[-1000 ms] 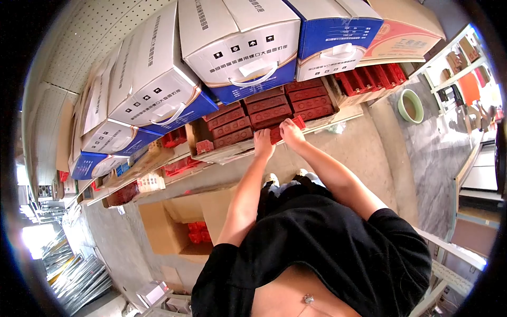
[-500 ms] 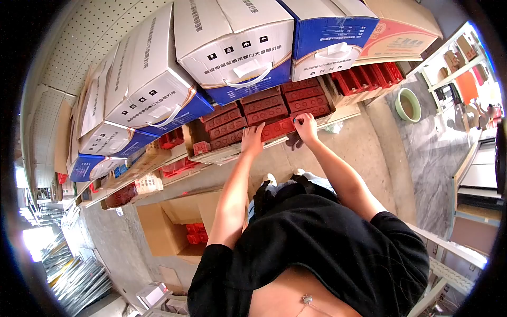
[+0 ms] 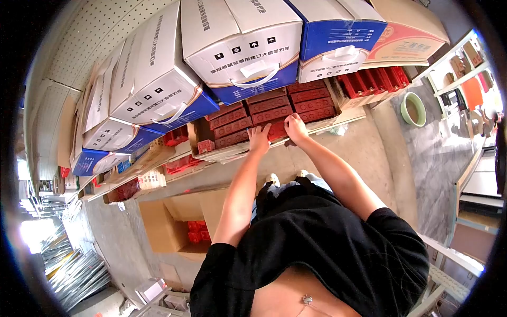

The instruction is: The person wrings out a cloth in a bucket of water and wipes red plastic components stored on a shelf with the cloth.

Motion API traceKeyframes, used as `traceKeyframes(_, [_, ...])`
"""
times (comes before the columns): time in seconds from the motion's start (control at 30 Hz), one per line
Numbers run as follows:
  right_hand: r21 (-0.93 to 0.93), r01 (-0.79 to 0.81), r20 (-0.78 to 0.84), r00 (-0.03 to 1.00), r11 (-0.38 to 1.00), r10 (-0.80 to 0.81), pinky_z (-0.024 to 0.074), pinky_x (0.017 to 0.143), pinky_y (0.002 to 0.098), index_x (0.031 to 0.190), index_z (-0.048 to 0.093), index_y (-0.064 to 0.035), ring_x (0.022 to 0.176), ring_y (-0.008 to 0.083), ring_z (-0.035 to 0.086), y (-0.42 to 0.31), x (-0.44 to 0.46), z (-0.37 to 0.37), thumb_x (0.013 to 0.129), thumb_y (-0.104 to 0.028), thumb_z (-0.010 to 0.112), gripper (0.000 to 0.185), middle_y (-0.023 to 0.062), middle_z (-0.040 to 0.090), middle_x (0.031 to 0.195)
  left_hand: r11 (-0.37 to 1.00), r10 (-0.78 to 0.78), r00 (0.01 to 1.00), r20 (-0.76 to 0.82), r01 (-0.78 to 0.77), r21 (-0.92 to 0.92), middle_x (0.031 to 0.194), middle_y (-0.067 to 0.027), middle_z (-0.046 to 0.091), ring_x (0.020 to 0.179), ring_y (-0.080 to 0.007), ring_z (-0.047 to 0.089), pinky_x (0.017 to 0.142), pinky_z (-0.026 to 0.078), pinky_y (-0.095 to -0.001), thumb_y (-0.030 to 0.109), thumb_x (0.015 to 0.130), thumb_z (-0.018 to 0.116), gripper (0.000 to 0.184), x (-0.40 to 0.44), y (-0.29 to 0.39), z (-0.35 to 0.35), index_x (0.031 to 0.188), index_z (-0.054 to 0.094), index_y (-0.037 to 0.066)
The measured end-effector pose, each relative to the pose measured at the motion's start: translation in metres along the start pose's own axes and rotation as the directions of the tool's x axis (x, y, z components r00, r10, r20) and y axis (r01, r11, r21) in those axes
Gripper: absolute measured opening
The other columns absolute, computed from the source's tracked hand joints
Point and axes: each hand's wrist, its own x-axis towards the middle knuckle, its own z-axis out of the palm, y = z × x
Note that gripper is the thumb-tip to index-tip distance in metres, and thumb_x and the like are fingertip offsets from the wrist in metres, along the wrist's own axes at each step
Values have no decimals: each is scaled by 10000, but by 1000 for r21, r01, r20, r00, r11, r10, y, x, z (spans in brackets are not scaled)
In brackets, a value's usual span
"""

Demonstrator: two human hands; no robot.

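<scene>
A red plastic box strip (image 3: 276, 131) with round marks lies at the front edge of an open carton (image 3: 232, 152), between my two hands. My left hand (image 3: 259, 140) grips its left end, fingertips over the top. At the right end, my right hand (image 3: 296, 129) is closed with its fingers bent; its grip is partly hidden. Behind them, darker red strips (image 3: 269, 104) of the same form fill the carton in rows. One small red piece (image 3: 206, 146) sits in the carton's left corner.
White-and-blue cartons (image 3: 248, 58) stand above the shelf. More red boxes (image 3: 372, 80) fill a carton at right. On the floor are an open cardboard box (image 3: 158, 222) with red pieces (image 3: 198, 231) inside and a green bucket (image 3: 413, 110). Metal strips (image 3: 79, 280) lie at lower left.
My right hand has moved left along the red strip, closer to my left hand, and its fingers are more curled. The whole view has shifted slightly.
</scene>
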Motion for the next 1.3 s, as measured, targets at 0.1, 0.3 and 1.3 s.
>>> traceKeyframes(0.1, [9,23,-19,1000,1000,-23,479,716,388,744,572,-44,791,324,564,0,-1,9,703,-42,601,50,148,547,833,1000,2,999,-51,-3,-9,1053,-116,464,1083,-329,402,1029,208,-539,10,656,617,704,0,-3,6,1295,389,198])
traceKeyframes(0.3, [56,40,-28,999,998,-39,478,712,387,750,592,-43,788,318,563,8,-7,4,676,-24,613,79,145,576,811,998,44,997,-69,-47,-43,1063,-129,476,1069,-332,412,1040,204,-508,17,669,648,698,-3,-3,3,1297,392,184])
traceKeyframes(1.3, [-313,199,67,980,929,-187,475,730,357,704,577,-63,859,271,545,18,4,-24,687,-48,561,28,100,529,822,999,-31,997,-72,28,-45,1128,-153,464,1116,-345,392,1043,234,-479,77,701,653,632,-2,1,3,1283,418,155])
